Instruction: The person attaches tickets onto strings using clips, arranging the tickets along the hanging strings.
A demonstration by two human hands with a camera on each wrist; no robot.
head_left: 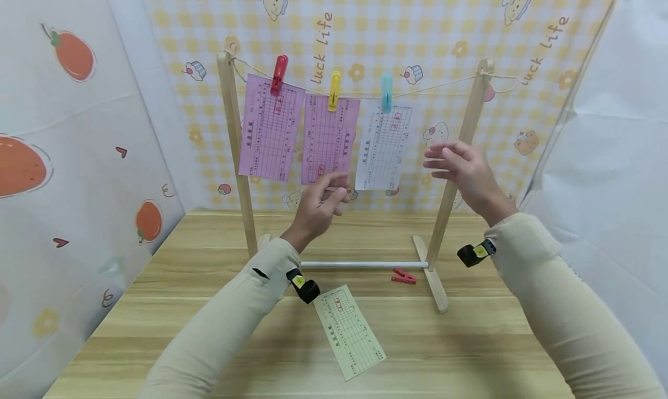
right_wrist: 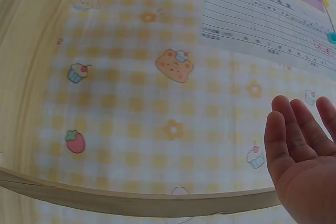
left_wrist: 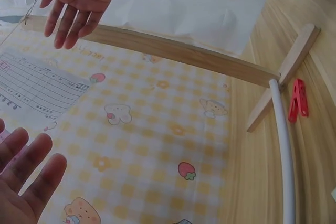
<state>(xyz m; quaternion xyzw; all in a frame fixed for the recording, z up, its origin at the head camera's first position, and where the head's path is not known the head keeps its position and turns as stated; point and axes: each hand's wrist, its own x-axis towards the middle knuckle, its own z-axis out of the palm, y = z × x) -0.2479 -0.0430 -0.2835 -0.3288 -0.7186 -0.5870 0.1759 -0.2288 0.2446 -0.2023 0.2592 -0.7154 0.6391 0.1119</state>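
Note:
Three printed slips hang from a string: a purple slip [head_left: 271,129] under a red clothespin [head_left: 279,75], another purple slip [head_left: 330,138] under a yellow clothespin [head_left: 334,91], and a white slip [head_left: 385,147] under a light blue clothespin [head_left: 387,93]. My left hand [head_left: 320,207] is raised by the lower edge of the middle slip, fingers relaxed, holding nothing. To the right of the white slip, my right hand [head_left: 464,170] hovers before the right post with loosely bent fingers and nothing in them. A pale yellow-green slip [head_left: 351,332] lies on the table.
A wooden stand with a left post [head_left: 237,155] and a right post [head_left: 459,155] carries the string. A white rod [head_left: 365,265] joins the posts low down. Beside the right foot lies a red clothespin [head_left: 404,276]. Behind hangs a yellow checked cloth [head_left: 365,39].

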